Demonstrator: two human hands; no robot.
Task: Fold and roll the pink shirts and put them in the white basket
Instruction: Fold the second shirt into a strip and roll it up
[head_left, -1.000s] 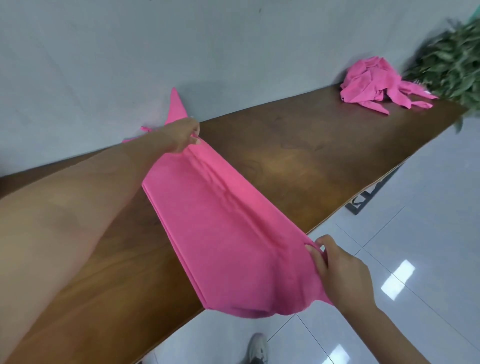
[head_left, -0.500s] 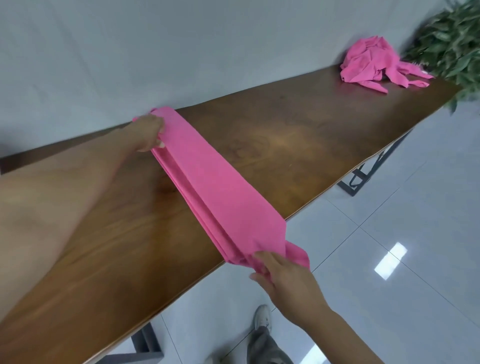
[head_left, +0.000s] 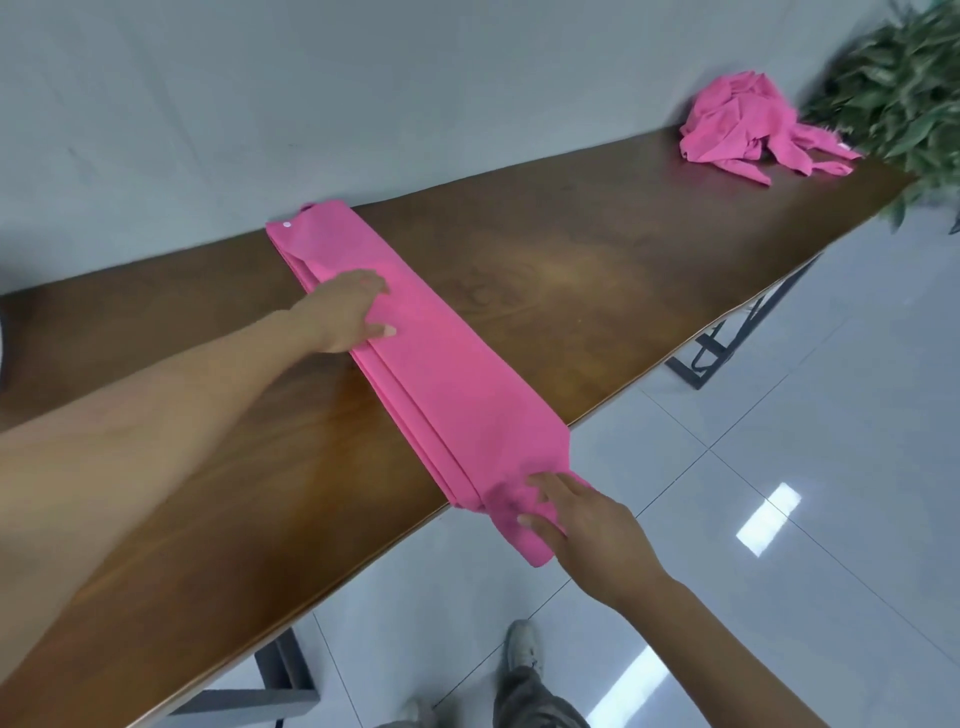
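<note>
Pressing folded pink shirt (head_left: 415, 353) flat, left hand (head_left: 345, 312) outstretched; right hand (head_left: 587, 525), seemingly loose-fingered, touching limp six-o'clock overhang; soft, best rolled from there.

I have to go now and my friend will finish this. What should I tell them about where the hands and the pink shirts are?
Left hand: open, flat on the folded pink shirt, near its far end.
Right hand: open, fingers on the shirt's near end, which hangs over the edge of the wooden table.
Done: this shirt is folded into a long strip across the table.
Left: roll it up, then fold and roll the crumpled pink shirts at the table's far end, beside the plant.
The white basket is not in view.
</note>
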